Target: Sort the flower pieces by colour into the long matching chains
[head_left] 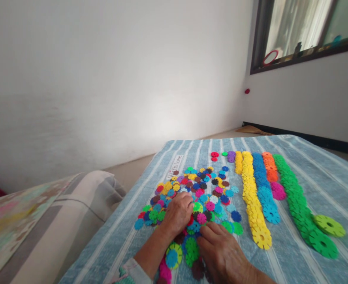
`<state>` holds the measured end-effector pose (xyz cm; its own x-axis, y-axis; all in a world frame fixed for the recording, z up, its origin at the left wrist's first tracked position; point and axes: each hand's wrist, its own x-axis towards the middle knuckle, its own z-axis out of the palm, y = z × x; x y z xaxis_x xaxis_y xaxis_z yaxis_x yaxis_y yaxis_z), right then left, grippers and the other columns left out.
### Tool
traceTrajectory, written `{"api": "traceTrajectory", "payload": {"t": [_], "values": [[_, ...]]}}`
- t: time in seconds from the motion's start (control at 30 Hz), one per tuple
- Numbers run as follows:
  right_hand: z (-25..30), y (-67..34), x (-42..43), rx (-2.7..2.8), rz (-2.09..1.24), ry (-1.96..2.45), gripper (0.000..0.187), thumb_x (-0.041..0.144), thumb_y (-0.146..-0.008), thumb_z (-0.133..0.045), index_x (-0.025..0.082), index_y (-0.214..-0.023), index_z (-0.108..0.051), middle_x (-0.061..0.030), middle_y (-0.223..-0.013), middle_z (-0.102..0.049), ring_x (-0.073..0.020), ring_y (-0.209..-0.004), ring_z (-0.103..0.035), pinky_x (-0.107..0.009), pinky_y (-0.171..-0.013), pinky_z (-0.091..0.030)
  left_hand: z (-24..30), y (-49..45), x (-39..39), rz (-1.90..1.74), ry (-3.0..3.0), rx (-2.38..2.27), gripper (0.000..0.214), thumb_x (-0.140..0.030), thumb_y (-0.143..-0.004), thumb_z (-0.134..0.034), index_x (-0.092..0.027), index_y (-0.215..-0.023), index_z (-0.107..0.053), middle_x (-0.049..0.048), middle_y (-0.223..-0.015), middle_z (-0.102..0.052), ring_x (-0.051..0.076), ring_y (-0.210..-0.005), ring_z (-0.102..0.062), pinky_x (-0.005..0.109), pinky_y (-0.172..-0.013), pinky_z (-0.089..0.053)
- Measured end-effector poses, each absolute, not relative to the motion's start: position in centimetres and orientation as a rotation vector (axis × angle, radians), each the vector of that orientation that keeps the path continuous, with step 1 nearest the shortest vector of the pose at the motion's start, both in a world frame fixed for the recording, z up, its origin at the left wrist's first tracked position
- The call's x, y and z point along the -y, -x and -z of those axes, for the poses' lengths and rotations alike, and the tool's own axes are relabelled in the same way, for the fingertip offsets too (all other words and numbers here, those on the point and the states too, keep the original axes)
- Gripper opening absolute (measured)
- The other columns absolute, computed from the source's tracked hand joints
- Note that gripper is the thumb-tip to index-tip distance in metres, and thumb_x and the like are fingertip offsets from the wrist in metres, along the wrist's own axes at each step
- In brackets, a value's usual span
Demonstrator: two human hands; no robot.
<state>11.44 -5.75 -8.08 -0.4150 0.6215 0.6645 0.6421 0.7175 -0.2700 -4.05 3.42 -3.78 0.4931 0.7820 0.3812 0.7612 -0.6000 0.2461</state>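
Loose notched plastic discs [201, 217] in many colours lie in a heap on the striped blue cloth. Over the heap's middle, my left hand [178, 213] is closed, its fingers curled down among the discs. My right hand [222, 248] is at the near side, fingers bent inward beside green and blue discs; whatever either hand pinches is hidden. To the right, discs of like colour overlap in long rows: yellow [251, 197], blue [261, 177], orange [270, 167] and green [295, 201]. A magenta disc [278, 191] lies below the orange ones, and a lime disc [329, 225] beside the green row.
Short groups of red discs [214, 154] and purple discs [231, 156], plus a small green disc [224, 154], lie near the table's far edge. A cloth-covered seat or bed [81, 205] stands at left. White wall [117, 79] rises behind; a window [298, 31] is at upper right.
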Motion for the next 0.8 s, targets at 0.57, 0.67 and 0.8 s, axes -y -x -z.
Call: {"api": "traceTrajectory", "payload": {"t": [0.57, 0.67, 0.8], "values": [[7.0, -12.0, 6.4, 2.217, -0.075, 1.006, 0.017, 0.012, -0.072, -0.066, 0.019, -0.071, -0.051, -0.0012, -0.077, -0.057, -0.0196, -0.076, -0.051, -0.032, -0.064, -0.041, 4.0, 4.6, -4.0, -0.869, -2.598, -1.324, 0.011, -0.02, -0.075, -0.064, -0.016, -0.085, -0.068, 0.0084, -0.101, -0.065, 0.022, -0.098, -0.059, 0.035, -0.089, -0.047], [7.0, -12.1, 6.4, 2.223, -0.06, 1.012, 0.015, 0.011, -0.077, -0.062, 0.019, -0.071, -0.051, -0.0012, -0.077, -0.057, -0.0192, -0.076, -0.051, -0.031, -0.065, -0.041, 3.9, 4.1, -3.7, -0.75, -2.642, -1.337, 0.016, -0.023, -0.074, -0.067, -0.016, -0.089, -0.071, 0.0116, -0.112, -0.064, 0.026, -0.106, -0.057, 0.041, -0.094, -0.045], [7.1, -12.1, 6.4, 2.243, -0.025, 1.012, 0.014, 0.013, -0.077, -0.064, 0.019, -0.072, -0.052, -0.002, -0.077, -0.057, -0.0192, -0.074, -0.05, -0.032, -0.064, -0.04, 4.0, 3.8, -3.5, -0.697, -2.594, -1.355, 0.015, -0.024, -0.074, -0.068, -0.016, -0.086, -0.071, 0.0119, -0.112, -0.065, 0.026, -0.107, -0.057, 0.041, -0.095, -0.045]]}}
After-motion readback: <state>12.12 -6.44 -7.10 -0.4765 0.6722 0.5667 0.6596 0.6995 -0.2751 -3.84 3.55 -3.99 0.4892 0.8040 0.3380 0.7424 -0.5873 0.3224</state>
